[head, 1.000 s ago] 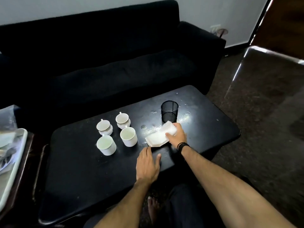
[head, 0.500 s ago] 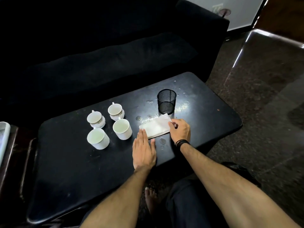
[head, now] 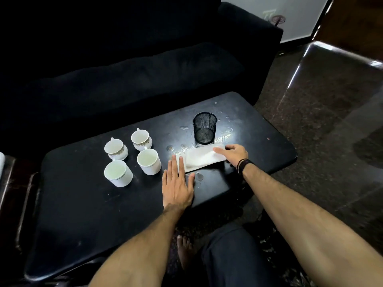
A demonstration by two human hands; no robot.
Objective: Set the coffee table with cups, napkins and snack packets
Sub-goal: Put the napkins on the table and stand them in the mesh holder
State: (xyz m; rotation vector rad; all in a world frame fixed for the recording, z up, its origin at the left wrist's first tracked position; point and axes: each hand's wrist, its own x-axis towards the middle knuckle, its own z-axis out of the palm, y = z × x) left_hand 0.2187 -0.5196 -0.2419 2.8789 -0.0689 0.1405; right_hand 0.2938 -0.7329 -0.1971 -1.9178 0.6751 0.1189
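Note:
A white stack of napkins [head: 202, 160] lies flat on the black coffee table [head: 83, 208], just in front of a black mesh cup [head: 204, 128]. My right hand [head: 233, 153] rests on the napkins' right end with fingers spread. My left hand [head: 178, 183] lies flat on the table, its fingertips touching the napkins' left edge. Several white cups stand together to the left: two patterned ones [head: 116, 149] [head: 142, 140] at the back, two plain ones [head: 118, 173] [head: 149, 161] in front. No snack packets are in view.
A black sofa [head: 134, 75] runs along the table's far side. A low side table with a white tray edge [head: 1, 162] sits at the far left. My bare foot [head: 185, 250] and knee are below the table's near edge. Dark polished floor lies to the right.
The napkins went from lifted and tilted to flat on the table. My left hand slid up to their left edge, and my right hand opened out over their right end.

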